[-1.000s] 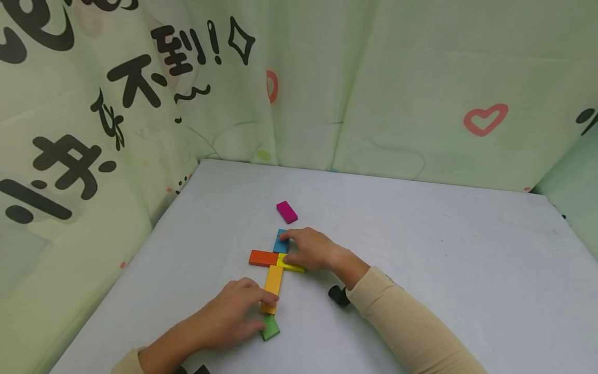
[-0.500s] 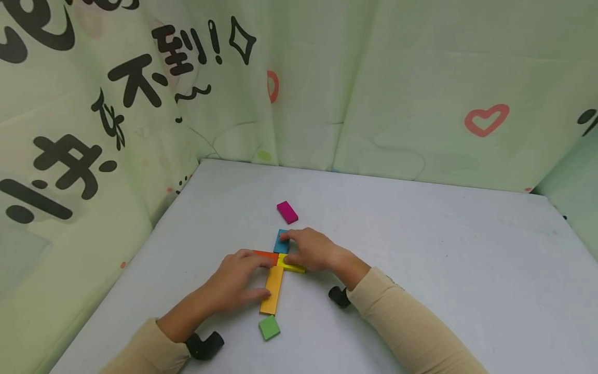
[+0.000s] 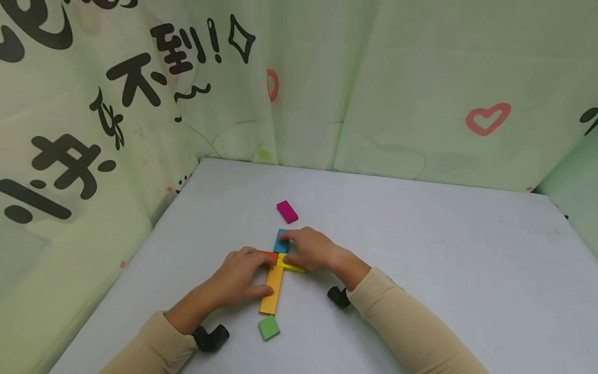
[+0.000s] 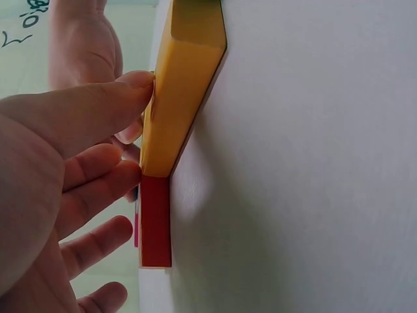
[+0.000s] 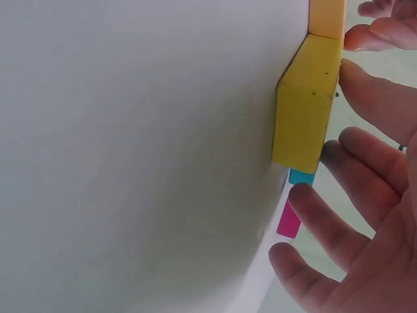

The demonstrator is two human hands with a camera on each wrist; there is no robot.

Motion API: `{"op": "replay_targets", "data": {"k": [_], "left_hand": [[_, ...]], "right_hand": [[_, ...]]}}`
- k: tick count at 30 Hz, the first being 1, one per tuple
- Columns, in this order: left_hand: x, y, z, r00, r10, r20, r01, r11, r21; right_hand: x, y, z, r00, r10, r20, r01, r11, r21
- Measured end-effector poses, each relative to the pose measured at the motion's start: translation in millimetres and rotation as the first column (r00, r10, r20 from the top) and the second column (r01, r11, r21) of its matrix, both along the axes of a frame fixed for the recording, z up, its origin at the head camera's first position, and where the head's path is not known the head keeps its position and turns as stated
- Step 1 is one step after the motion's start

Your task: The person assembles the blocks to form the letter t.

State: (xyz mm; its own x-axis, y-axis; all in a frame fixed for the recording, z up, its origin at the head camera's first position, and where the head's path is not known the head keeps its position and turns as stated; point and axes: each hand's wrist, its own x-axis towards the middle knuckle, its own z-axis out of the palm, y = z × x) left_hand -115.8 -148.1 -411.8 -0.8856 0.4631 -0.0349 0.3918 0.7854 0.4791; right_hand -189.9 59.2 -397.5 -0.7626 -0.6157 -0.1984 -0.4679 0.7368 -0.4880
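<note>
Flat coloured blocks lie end to end and side by side on the white table. My left hand (image 3: 235, 278) rests over the orange block (image 3: 274, 285) and the red block (image 3: 269, 254), thumb on the orange one and fingertips on the red. The left wrist view shows that thumb on the top of the orange block, the other fingers spread. My right hand (image 3: 312, 249) has its thumb on the yellow block (image 3: 296, 269) and its index finger on the blue block (image 3: 279, 245). Neither hand curls round a block. Part of the red block is hidden.
A green block (image 3: 269, 328) lies just below the orange one, turned at an angle. A magenta block (image 3: 287, 212) lies apart, beyond the blue one. Patterned curtains (image 3: 402, 93) stand behind and left of the table (image 3: 444, 249). Black wrist devices (image 3: 212, 338) hang under both cuffs.
My left hand has moved up from the lower orange block and the green block, onto the red block and the orange block's middle. The right hand and the blocks have stayed in place.
</note>
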Motion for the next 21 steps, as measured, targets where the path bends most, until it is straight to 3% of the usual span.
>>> {"op": "replay_targets", "data": {"k": [11,21], "left_hand": [[-0.8,2.8,-0.5,0.999,0.038,0.038,-0.037,0.999,-0.026],[-0.2,4.2,0.5,0.997,0.056,0.052,-0.055,0.998,-0.026]], "right_hand": [[-3.3,2.7,0.0,1.0,0.009,0.001,-0.009,1.0,-0.013],[-11.8,9.5,1.0,0.999,-0.046,0.004,0.046,0.997,-0.066]]}}
